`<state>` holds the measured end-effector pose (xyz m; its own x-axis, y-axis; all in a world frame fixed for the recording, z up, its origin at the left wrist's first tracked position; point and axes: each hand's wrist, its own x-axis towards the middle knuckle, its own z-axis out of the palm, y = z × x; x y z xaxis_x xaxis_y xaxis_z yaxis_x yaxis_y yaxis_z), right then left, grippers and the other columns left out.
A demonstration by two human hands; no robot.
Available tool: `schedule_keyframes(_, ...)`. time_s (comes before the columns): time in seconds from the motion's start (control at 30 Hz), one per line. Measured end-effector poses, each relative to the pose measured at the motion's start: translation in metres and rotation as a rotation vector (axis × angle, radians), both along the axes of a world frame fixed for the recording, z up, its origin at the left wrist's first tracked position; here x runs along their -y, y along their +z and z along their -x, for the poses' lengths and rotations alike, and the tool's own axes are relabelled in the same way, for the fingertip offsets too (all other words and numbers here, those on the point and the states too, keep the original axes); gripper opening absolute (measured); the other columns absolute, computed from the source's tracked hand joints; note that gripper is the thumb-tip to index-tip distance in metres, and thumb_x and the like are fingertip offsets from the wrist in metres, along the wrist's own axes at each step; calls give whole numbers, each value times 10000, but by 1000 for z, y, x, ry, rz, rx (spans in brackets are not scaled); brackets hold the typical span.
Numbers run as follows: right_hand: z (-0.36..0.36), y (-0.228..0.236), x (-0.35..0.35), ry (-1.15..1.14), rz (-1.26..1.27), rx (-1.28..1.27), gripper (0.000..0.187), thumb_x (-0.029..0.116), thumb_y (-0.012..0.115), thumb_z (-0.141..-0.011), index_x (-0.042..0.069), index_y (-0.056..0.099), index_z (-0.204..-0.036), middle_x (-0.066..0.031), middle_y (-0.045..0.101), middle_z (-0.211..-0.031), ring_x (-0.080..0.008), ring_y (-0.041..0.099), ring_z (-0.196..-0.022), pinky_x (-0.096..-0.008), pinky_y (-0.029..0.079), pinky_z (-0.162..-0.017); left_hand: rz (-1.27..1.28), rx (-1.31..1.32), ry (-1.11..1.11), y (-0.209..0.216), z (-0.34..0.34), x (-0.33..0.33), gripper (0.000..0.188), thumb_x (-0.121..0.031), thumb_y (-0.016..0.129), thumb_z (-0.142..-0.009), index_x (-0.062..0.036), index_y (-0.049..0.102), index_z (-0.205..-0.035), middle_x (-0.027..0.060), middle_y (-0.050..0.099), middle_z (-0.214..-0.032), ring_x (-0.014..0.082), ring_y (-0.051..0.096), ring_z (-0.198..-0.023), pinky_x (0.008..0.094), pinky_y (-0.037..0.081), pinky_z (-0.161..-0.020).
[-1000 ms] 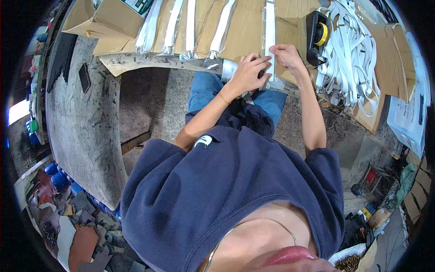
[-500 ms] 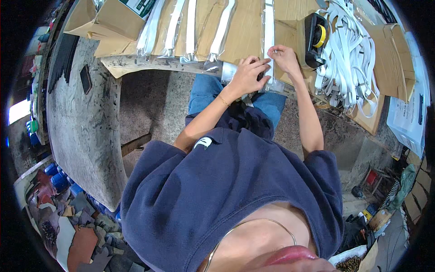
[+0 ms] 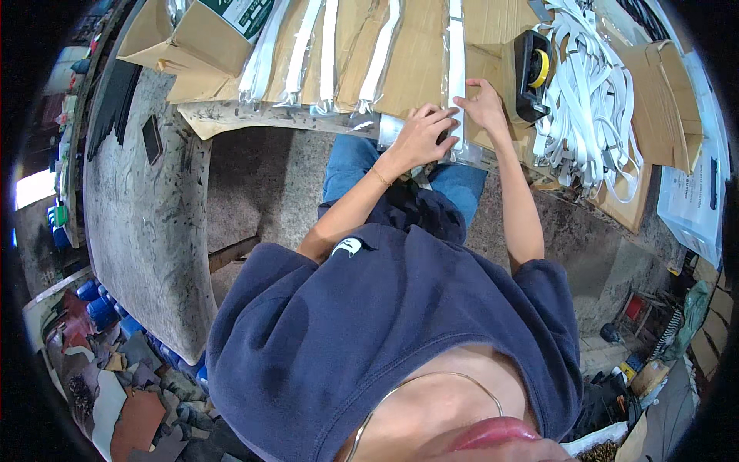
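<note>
A white belt (image 3: 456,54) in a clear plastic sleeve lies lengthwise on the cardboard-covered table, its near end at the table's front edge. Close to that end, my left hand (image 3: 419,140) curls its fingers and thumb over the belt's left side and holds it. My right hand (image 3: 486,112) is on the belt's right side, thumb tip at the strap and index finger stretched away from it; nothing shows between them. To the left, several more sleeved white belts (image 3: 376,65) lie in a spaced row.
Right of my hands stands a black tape dispenser (image 3: 528,96) with a yellow core. Beyond it are a heap of loose white belts (image 3: 585,100) and an open cardboard box (image 3: 668,100). Another box (image 3: 204,46) sits far left. A phone (image 3: 152,139) rests on the grey side table (image 3: 142,223).
My right hand's thumb and fingers have moved apart from a pinch near the belt. My left hand stays on the belt's near end. The whole view has shifted slightly.
</note>
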<state>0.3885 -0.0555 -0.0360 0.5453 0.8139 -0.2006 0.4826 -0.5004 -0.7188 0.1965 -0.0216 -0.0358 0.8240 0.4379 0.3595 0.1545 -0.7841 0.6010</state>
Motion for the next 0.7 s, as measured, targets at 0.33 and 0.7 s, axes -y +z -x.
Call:
schedule_keyframes(0.33,-11,5,-7,-10,112,25,619,315,804,-702,56,543,-1200,-234,607,-1173,-365,574,-1125,-419,450,-951,-29,35,19,-1,-3,-1,273,-236,706,-764,-87,676,-990,27,619,-1208,254,529,-1055,407,401,-868)
schedule_keyframes(0.7,-5,2,5,-7,-3,-125,651,170,850,-653,57,525,-1206,-8,496,-598,-127,481,-552,-319,430,-548,5,26,33,2,-1,0,287,-209,719,-739,-88,688,-997,49,618,-1214,263,541,-1044,407,425,-889)
